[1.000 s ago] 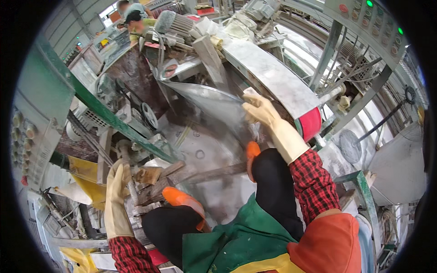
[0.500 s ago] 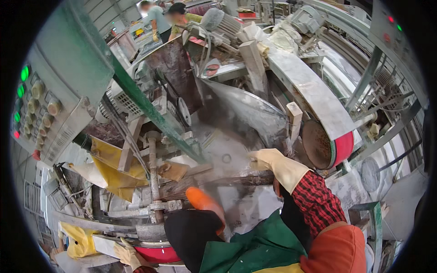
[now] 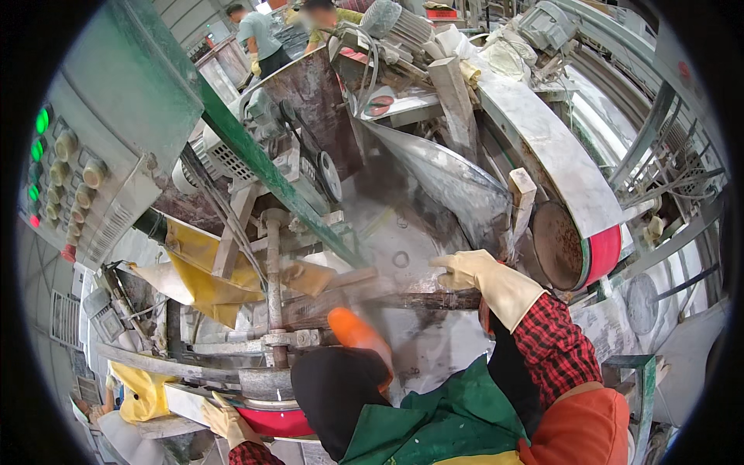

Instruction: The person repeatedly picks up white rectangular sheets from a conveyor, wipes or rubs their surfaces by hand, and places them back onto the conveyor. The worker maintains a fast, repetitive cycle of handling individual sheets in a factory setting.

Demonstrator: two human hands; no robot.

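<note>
My right hand (image 3: 496, 285), in a cream rubber glove below a red-and-black checked sleeve, reaches leftward over a dark horizontal bar (image 3: 422, 301). Its fingers are stretched out and slightly apart, with nothing visible in them. Beyond the fingertips is a dusty, pale floor area with a small ring-shaped mark (image 3: 401, 259). Low on the left, my gloved left hand (image 3: 225, 421) lies with spread fingers against the end of a white flat panel (image 3: 186, 405), beside a red belt (image 3: 275, 421). The glove hides whether it presses on either one.
A second red belt (image 3: 603, 256) runs round a rusty drum (image 3: 558, 246) under a long pale cover. A green post (image 3: 263, 167) slants across the machine. Left stands a button panel (image 3: 74, 174) with lit lamps. Two people (image 3: 260, 39) stand far back; another person (image 3: 97, 411) is lower left.
The whole view has shifted, so the surroundings sit farther right. My right hand stays over the bar, its fingers a little more spread. My left hand stays by the white panel.
</note>
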